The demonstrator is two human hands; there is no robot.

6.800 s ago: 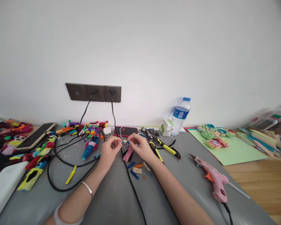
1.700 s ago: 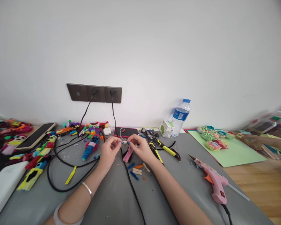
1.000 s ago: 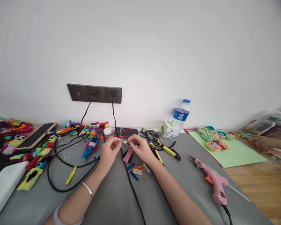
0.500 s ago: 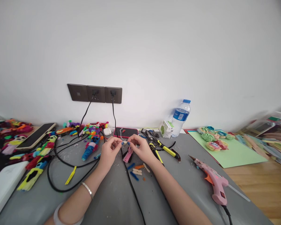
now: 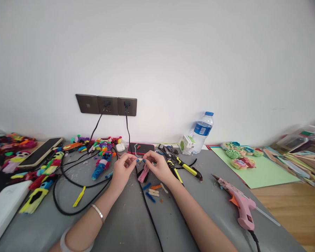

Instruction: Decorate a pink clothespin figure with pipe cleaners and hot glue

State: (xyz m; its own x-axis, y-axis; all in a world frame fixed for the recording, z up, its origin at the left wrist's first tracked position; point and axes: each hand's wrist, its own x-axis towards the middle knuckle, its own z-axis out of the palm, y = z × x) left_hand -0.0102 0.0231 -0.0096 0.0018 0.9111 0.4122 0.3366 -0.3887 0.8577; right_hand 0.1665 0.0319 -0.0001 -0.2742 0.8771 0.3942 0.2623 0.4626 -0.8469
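Note:
My left hand [image 5: 123, 169] and my right hand [image 5: 158, 166] meet over the grey mat [image 5: 126, 220], fingertips pinched together on a small pale stick piece [image 5: 140, 159]. A pink fuzzy piece [image 5: 144, 173] lies just under my right hand. Short blue, orange and cream stick bits [image 5: 153, 190] are scattered on the mat right below the hands. A black cable [image 5: 149, 213] runs between my forearms.
Yellow-handled cutters [image 5: 182, 165] lie right of my hands, a pink glue gun [image 5: 238, 202] farther right. Colourful fuzzy figures [image 5: 102, 154] and black cables crowd the left. A water bottle [image 5: 202, 130], a small carton [image 5: 187, 142], a phone [image 5: 141, 147] and green paper [image 5: 262, 169] stand behind.
My hands have stayed almost still on the small piece. Another person's hand that reached in at the far right has withdrawn, and the coloured sheets there have shifted.

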